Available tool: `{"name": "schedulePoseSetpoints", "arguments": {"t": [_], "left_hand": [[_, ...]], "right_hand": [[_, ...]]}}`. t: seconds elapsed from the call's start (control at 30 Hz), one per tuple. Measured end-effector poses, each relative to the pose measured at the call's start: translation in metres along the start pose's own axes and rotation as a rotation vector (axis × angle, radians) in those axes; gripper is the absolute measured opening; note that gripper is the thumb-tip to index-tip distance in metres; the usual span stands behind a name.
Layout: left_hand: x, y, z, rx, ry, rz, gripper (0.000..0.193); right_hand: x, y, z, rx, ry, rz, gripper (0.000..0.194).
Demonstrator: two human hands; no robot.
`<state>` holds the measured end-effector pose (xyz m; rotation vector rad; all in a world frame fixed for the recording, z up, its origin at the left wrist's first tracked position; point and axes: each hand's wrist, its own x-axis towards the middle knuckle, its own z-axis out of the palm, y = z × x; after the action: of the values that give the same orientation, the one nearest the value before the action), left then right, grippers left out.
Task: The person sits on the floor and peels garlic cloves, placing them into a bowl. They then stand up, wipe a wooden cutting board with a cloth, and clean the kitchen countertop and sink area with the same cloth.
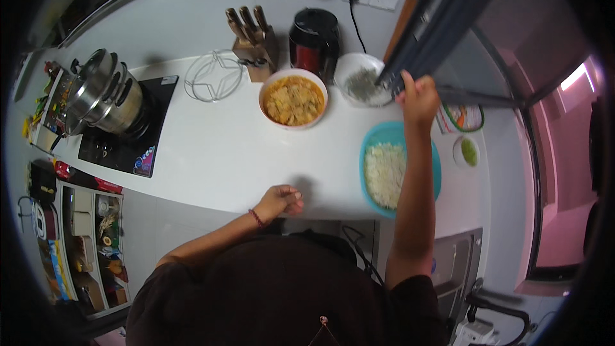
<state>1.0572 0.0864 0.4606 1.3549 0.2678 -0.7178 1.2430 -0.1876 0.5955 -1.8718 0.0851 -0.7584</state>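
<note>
My right hand [419,97] is closed at the lower corner of a dark grey window sash [435,29], which swings in over the counter. Beneath my right forearm sits a turquoise plastic basin [363,173] with chopped pale vegetable [384,175]. Just behind the basin, a white bowl [343,69] holds dark greyish contents, partly hidden by the sash. My left hand [283,201] hovers over the counter's front edge, fingers curled, with nothing visible in it. Farther back is a pinkish-white bowl [263,105] of food chunks in orange sauce [294,101].
Along the wall stand a knife block [257,53], a black and red electric kettle [313,43] and a wire rack [215,77]. A stacked steamer pot [108,93] occupies the cooktop [166,105] at left. On the right are a small bowl [465,151] and a sink [454,269].
</note>
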Motion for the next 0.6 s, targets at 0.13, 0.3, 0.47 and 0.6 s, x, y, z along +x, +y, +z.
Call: {"name": "schedulePoseSetpoints", "arguments": {"t": [0.13,0.3,0.47,0.6], "left_hand": [[-0.007,-0.001,0.017,0.037,-0.029,-0.027,0.017],[-0.014,-0.001,0.028,0.056,-0.086,-0.061,0.018],[-0.005,0.000,0.029,0.177,-0.247,-0.069,0.021],[0.009,0.004,0.033,0.291,-0.397,-0.088,0.021]], "right_hand": [[-0.009,-0.004,0.000,0.264,-0.183,0.086,0.018],[-0.089,-0.005,-0.030,0.214,-0.246,0.093,0.012],[-0.177,0.004,-0.084,0.091,-0.306,0.269,0.009],[-0.263,0.009,-0.129,-0.090,-0.077,0.480,0.013]]}}
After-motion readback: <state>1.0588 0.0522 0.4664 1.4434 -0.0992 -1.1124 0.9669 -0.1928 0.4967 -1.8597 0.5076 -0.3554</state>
